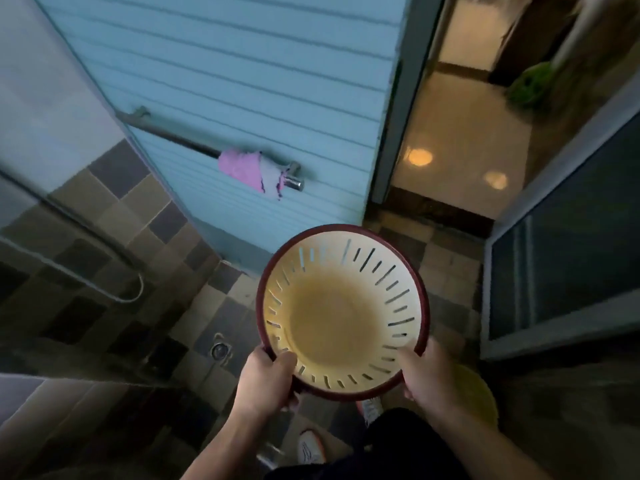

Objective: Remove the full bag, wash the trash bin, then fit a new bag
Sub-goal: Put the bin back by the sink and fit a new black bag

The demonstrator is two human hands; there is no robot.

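2 hands are holding an empty trash bin over a bathroom floor.

The left hand [268, 374] is gripping the near left rim of the trash bin [343, 311], thumb curled inside, and the right hand [424, 372] is gripping the near right rim the same way. The bin is being held up in the air, above the tiled floor [194, 306] near the drain [220, 349]. To wash it well, I think keeping both grips tight and tipping it toward the drain is best. The bin is round and cream, with a dark red rim, thin slots, no bag, and a brownish stain at the bottom.
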